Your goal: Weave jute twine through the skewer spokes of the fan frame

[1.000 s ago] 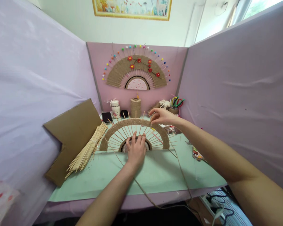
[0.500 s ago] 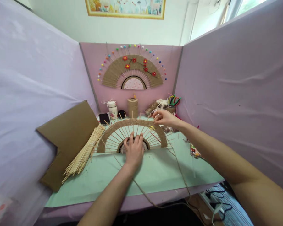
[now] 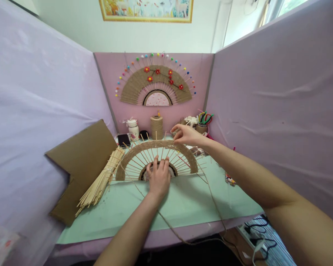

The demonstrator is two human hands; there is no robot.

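Note:
A half-round fan frame of thin wooden sticks with a woven twine band (image 3: 133, 150) lies on the green-covered table. My left hand (image 3: 158, 178) rests flat on the frame's small dark-edged half-round centre, fingers spread, partly covering it. At the top right of the band, my right hand (image 3: 186, 135) has thumb and forefinger bent together among the stick tips. It appears to pinch the twine (image 3: 215, 201), though the fingertips hide the exact grip. That loose twine hangs in a long loop from the frame's right side over the table's front edge.
A bundle of sticks (image 3: 101, 183) lies left against bent cardboard (image 3: 84, 162). Behind stand a twine spool (image 3: 157, 127), a white bottle (image 3: 133, 130) and a pot holding pliers (image 3: 202, 128). A finished fan (image 3: 155, 79) hangs on the pink back panel. Cables (image 3: 262, 240) lie below right.
My right hand has moved a little left along the top of the band. My left hand stays on the centre of the frame. The view has shifted slightly.

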